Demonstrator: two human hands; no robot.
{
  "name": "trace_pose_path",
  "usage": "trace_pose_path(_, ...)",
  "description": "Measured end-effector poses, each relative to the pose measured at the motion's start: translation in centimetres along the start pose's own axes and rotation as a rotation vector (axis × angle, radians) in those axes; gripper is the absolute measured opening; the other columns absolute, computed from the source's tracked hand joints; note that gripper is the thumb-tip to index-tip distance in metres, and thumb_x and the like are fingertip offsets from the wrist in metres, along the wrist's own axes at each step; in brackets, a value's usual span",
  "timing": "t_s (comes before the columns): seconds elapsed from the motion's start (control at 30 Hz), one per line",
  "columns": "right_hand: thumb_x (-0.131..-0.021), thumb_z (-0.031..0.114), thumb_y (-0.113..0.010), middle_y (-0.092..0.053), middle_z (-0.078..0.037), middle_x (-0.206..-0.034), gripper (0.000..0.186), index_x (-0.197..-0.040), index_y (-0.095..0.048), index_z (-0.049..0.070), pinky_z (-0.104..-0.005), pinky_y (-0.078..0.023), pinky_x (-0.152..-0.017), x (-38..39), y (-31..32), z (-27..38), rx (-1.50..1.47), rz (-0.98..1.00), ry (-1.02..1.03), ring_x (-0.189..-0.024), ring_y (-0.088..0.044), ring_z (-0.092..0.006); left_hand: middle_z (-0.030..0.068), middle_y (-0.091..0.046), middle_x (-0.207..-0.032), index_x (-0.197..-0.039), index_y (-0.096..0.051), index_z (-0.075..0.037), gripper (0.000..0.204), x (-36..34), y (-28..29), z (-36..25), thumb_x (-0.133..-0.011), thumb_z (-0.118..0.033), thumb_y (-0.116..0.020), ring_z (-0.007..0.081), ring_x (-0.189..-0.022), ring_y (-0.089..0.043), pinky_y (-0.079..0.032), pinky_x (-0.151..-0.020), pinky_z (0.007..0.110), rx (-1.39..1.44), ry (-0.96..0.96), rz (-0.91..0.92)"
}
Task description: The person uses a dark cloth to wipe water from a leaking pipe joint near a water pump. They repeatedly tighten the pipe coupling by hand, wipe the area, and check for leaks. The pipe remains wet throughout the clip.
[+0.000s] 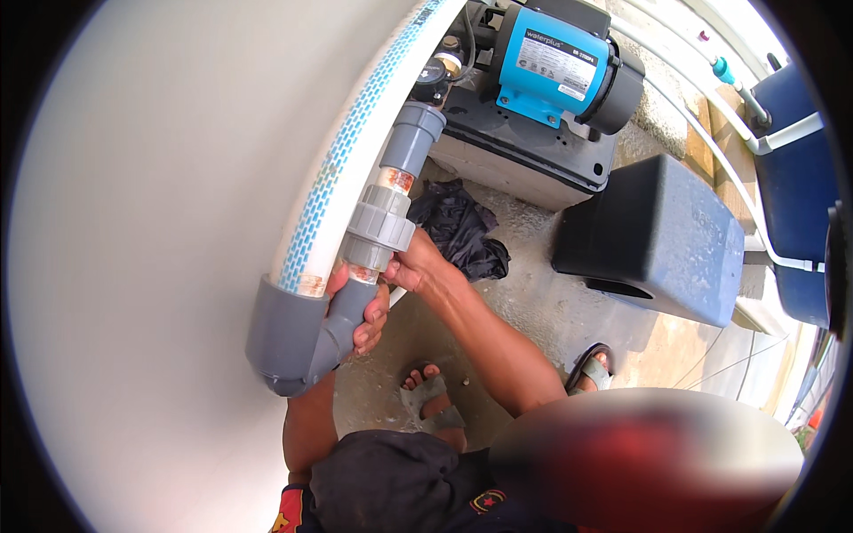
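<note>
A grey plastic pipe fitting (289,338) with an elbow-like bend joins a white pipe with a blue dashed pattern (329,178) to a short branch. My left hand (371,327) is closed round that branch, its fingers showing on the right side. Just above, my right hand (416,258) grips the lower part of a grey pipe union (380,218) from behind; most of its fingers are hidden. Reddish-brown smears mark the white pipe pieces at the joints. Over the union, a grey coupling (414,138) leads up to a black-and-brass fitting (433,78) by the pump.
A blue pump motor (555,67) stands on a black base (533,151) over a pale block. Right of it lies a dark plastic cover (662,240). Black cloth (458,231) rests on the wet floor. White pipes (711,147) run past a blue tank (795,204). A pale wall fills the left.
</note>
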State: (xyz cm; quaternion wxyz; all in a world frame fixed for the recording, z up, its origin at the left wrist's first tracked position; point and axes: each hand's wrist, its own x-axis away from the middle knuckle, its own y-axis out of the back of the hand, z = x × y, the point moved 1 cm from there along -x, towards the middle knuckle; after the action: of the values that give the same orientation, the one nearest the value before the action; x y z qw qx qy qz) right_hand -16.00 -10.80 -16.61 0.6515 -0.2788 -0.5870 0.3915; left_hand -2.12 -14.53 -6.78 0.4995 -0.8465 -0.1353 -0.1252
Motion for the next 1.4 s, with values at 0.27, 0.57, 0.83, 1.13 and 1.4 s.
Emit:
trace_pose_path(0.27, -0.101, 0.018, -0.042, -0.047, -0.004, -0.061, 0.028, -0.084, -0.055, 0.000, -0.0217, -0.025, -0.034, 1.0, 1.2, 1.4, -0.076, 0.165, -0.031, -0.045, -0.039, -0.0080, 0.0125, -0.055, -0.079, -0.134, -0.038, 0.005, 0.060, -0.7, 1.2, -0.1, -0.104, -0.046, -0.044, 0.0159, -0.050, -0.058, -0.049, -0.040, 0.029, -0.033, 0.018, 0.144)
trace_pose_path(0.57, -0.105, 0.034, -0.045, -0.058, -0.006, -0.077, 0.036, -0.094, -0.059, 0.002, -0.0267, -0.046, -0.059, 3.5, 1.0, 1.0, 0.285, -0.048, 0.317, -0.065, -0.053, -0.0120, 0.0129, -0.057, -0.083, -0.131, -0.043, 0.004, 0.058, -0.5, 1.6, 0.3, -0.103, -0.046, -0.045, 0.0157, -0.054, -0.060, -0.051, -0.043, 0.027, -0.024, -0.019, 0.100)
trace_pose_path(0.83, -0.103, 0.050, -0.049, -0.059, -0.005, -0.109, 0.050, -0.121, -0.054, 0.004, -0.0308, -0.051, -0.083, 7.4, -1.6, 1.5, 0.361, -0.001, 0.417, -0.094, -0.058, -0.0137, 0.0145, -0.067, -0.097, -0.129, -0.050, 0.003, 0.089, 3.5, -1.2, 1.0, -0.090, -0.077, -0.042, 0.0255, -0.083, -0.067, -0.055, -0.086, 0.043, -0.849, -0.938, -0.862)
trace_pose_path(1.13, -0.088, 0.027, -0.079, -0.062, -0.014, -0.115, 0.061, -0.131, -0.047, -0.003, -0.0410, -0.053, -0.087, 7.6, -6.2, 0.8, 0.154, 0.059, 0.432, -0.104, -0.063, -0.0221, 0.0058, -0.068, -0.086, -0.130, -0.050, 0.008, 0.095, 5.4, -8.6, -0.1, -0.070, -0.057, -0.085, 0.0152, -0.085, -0.066, -0.053, -0.082, 0.032, -0.927, -0.810, -0.559)
trace_pose_path(1.4, -0.086, 0.012, -0.073, -0.065, -0.013, -0.108, 0.043, -0.121, -0.054, -0.005, -0.0392, -0.055, -0.084, 6.6, -5.9, 0.5, 0.061, 0.109, 0.474, -0.094, -0.067, -0.0222, 0.0084, -0.070, -0.087, -0.133, -0.052, 0.004, 0.073, 5.1, -9.2, 0.7, -0.070, -0.020, -0.082, 0.0133, -0.076, -0.068, -0.056, -0.074, 0.030, -1.141, -0.824, -0.653)
